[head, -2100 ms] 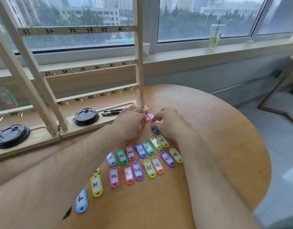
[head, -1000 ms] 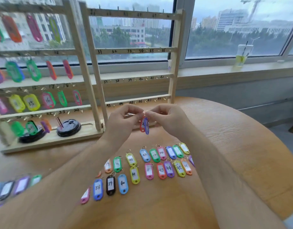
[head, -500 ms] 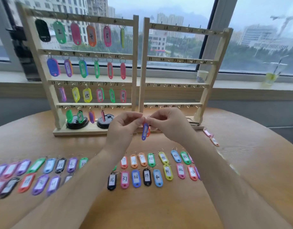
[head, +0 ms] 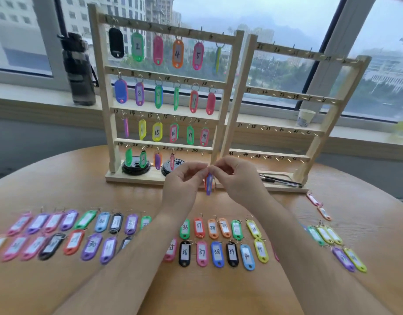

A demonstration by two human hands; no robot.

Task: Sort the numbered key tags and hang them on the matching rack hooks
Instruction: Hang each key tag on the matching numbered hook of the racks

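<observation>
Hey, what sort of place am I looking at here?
Likely an office or workroom high up in a city building: a round wooden table, a long window sill with a water bottle and paper cup, and tall buildings outside.

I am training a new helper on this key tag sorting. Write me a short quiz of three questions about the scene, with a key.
1. True or false: the left hand and the right hand pinch one blue tag together.
2. Where does the dark bottle stand? A on the window sill; B on the table; C on the rack base.
3. Which number is written on the orange tag on the top rail of the left rack?
Key: 1 true; 2 A; 3 the number 4.
</observation>
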